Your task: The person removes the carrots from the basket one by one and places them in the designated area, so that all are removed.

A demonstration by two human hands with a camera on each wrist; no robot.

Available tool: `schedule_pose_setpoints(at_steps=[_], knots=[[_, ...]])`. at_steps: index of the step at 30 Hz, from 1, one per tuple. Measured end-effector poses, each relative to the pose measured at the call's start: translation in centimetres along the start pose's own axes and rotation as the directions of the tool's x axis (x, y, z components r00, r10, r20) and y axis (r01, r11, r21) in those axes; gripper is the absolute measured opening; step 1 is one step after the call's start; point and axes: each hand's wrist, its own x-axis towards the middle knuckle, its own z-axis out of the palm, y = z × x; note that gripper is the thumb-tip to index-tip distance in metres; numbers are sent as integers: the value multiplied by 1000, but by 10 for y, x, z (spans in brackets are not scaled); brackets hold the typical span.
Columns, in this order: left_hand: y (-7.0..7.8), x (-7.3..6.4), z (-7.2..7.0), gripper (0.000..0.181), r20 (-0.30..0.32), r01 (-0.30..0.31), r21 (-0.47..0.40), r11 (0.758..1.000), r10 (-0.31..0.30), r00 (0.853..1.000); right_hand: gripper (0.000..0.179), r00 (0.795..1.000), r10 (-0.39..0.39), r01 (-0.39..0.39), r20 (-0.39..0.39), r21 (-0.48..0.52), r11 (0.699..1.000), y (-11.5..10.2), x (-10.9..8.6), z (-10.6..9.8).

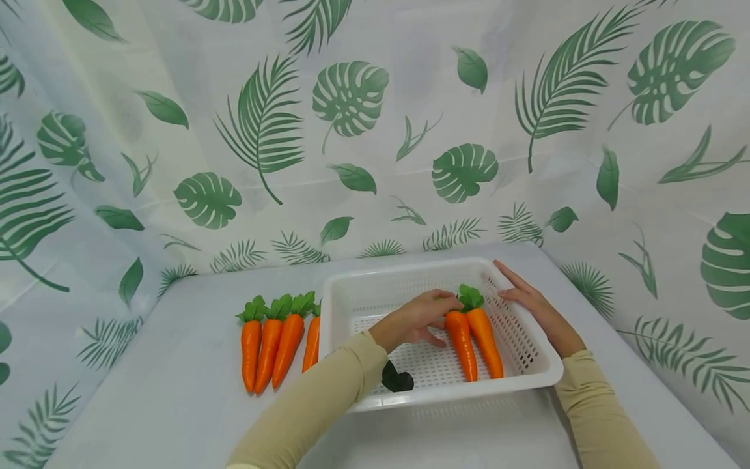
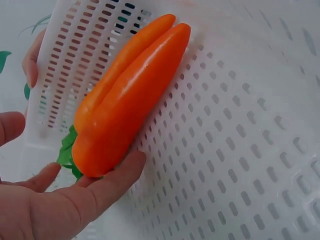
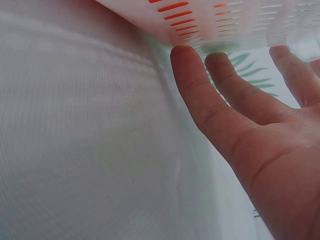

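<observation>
Two orange carrots with green leafy tops, a left carrot [image 1: 461,345] and a right carrot [image 1: 486,342], lie side by side in the white perforated basket [image 1: 442,398]. My left hand [image 1: 417,317] reaches into the basket at their leafy ends. In the left wrist view its extended fingers [image 2: 112,187] touch the nearer carrot's thick end, while the thumb [image 2: 10,127] is spread away from it. At the basket's right side my right hand [image 1: 539,312] rests on the rim. The right wrist view shows its straight fingers [image 3: 192,82] against the outer wall.
Left of the basket, several carrots [image 1: 269,352] lie in a row on the white table [image 1: 176,391], one partly hidden by the basket. A small black object [image 1: 398,379] shows below the left wrist. Leaf-printed sheeting [image 1: 351,215] surrounds the table's back and sides.
</observation>
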Motion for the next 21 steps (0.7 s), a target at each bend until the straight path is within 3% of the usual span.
schedule_pose_setpoints(at_steps=[9,16,21], knots=[[-2,1,-1,48,72,-18,11,1000,17,997,69,1000,-3,3,3,12,1000,1,1,-1],[-3,3,-2,45,108,-15,-41,999,19,994,69,1000,-10,10,6,11,1000,1,1,0],[-5,5,-1,42,118,-12,-31,999,15,993,68,1000,8,-8,-3,9,1000,0,-1,2]])
